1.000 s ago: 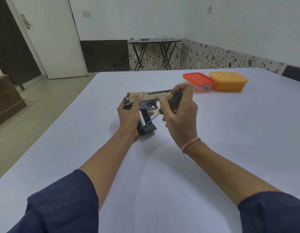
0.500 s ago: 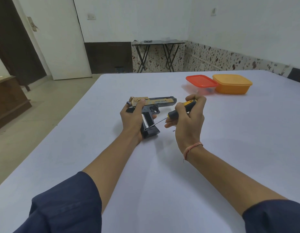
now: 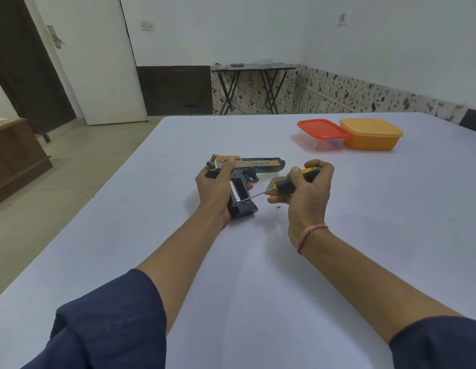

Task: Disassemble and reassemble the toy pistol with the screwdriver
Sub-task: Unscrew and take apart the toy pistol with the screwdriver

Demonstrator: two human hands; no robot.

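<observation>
"toy pistol (image 3: 258, 166), where is it lying?" the first speaker is asking.

"it is lying on its side on the white table (image 3: 125, 235), out in front of the person, with the muzzle pointing right and the grip pointing back toward them. but the second speaker is starting from the near edge: two dark blue sleeves (image 3: 111, 323) are showing at the bottom, and bare forearms are reaching forward from them. a thin thread band (image 3: 308, 233) is circling the right wrist."

"what are the hands doing?"

"the left hand (image 3: 214, 190) is curling round the back of the grip, its thumb pressing on the rear of the gold slide. the right hand (image 3: 308, 198) is wrapping its fingers round the black and yellow handle of the screwdriver (image 3: 298, 178). the shaft is slanting down to the left, and its tip is touching the lower part of the grip, where a silvery strip is showing."

"anything lying loose?"

"a tiny dark screw (image 3: 278, 207) is sitting on the cloth just under the right hand, and a flat tan piece (image 3: 275, 182) is peeking out just behind the handle. farther right, a red-lidded box (image 3: 322, 129) and an orange box (image 3: 371, 134) are standing touching each other. beyond the table, a black folding table (image 3: 252, 66) is standing against the far wall, and a white door (image 3: 98, 62) is showing at the left."
</observation>
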